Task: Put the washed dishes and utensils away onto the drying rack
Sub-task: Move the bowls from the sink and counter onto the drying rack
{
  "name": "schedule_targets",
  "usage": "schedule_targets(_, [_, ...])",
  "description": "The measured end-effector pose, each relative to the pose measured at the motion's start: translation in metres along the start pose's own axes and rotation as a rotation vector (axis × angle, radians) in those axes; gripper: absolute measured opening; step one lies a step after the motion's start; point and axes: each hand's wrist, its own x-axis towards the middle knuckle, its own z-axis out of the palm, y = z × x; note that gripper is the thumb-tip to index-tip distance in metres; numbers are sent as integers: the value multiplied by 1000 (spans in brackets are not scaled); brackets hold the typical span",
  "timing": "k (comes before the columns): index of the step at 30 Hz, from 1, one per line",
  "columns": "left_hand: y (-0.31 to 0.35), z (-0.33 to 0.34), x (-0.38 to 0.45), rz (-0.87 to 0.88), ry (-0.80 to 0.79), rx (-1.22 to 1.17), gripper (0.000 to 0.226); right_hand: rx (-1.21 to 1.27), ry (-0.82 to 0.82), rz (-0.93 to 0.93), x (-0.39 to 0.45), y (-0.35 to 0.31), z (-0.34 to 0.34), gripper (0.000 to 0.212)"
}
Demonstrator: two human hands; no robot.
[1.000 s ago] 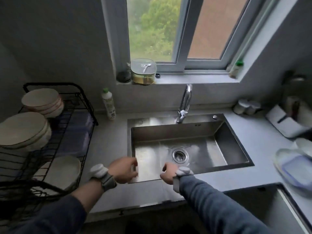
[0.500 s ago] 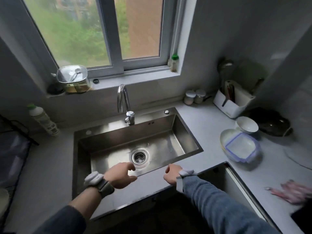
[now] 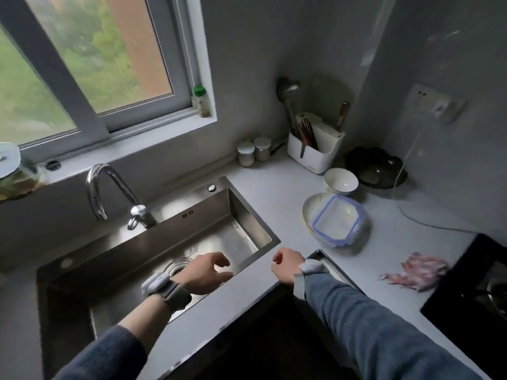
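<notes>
Head view: a person stands at the stainless-steel sink (image 3: pixel 241 215) with both hands empty, between items in the job of racking the washed dishes. The drying rack itself is out of frame, so how full it is cannot be told. The sink basin holds no dishes. What looks left to put away sits on the grey worktop (image 3: pixel 274 187) to the right of the sink: a clear square plastic container with a blue rim (image 3: pixel 338 220), resting inside a shallow pale dish (image 3: pixel 308 212), and just behind them a small white ceramic bowl (image 3: pixel 341 181).

The left hand (image 3: pixel 204 274) hangs over the sink's near right corner, fingers loosely spread and half curled, gripping nothing; whether it brushes the sink edge cannot be told. The right hand (image 3: pixel 286 266) hovers at the worktop's front edge just right of the sink, fingers curled slackly inward, likewise empty.

The step in hand appears to be fetching the next piece. That would call for the right hand to reach further right of the sink to the container and dish, take them firmly, perhaps separately since they are nested, and carry them back across the sink toward the unseen rack.
</notes>
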Motion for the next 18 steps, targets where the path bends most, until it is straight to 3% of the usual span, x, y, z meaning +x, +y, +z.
schedule_targets(6, [53,7,69,96,-52,-29,29,144,212,95,13,47,-48,21])
schedule_targets(11, [90,26,110,72,-124,-84,28,255,352,233,28,87,-83,24])
schedule_targets(18, [140,34,158,14,-102,-109,37,236,358,274,75,128,-139,44])
